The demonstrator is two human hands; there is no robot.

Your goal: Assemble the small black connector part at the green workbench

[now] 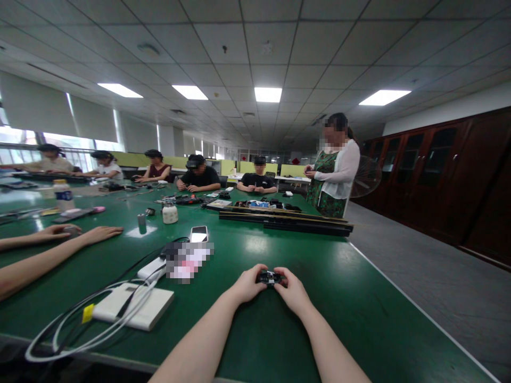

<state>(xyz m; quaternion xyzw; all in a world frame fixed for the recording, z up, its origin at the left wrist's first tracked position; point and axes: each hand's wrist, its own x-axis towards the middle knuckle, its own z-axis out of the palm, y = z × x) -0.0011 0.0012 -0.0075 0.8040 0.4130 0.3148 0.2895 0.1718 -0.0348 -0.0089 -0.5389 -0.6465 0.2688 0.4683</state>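
A small black device sits between my two hands just above the green table. My left hand pinches its left end with curled fingers. My right hand grips its right end the same way. Both forearms reach in from the bottom of the view. The device is too small to make out in detail.
A white box with white and black cables lies to my left, a phone and a white jar farther back. Another person's forearms rest on the table at left. Long black bars lie across the table. Several seated people and one standing person are beyond.
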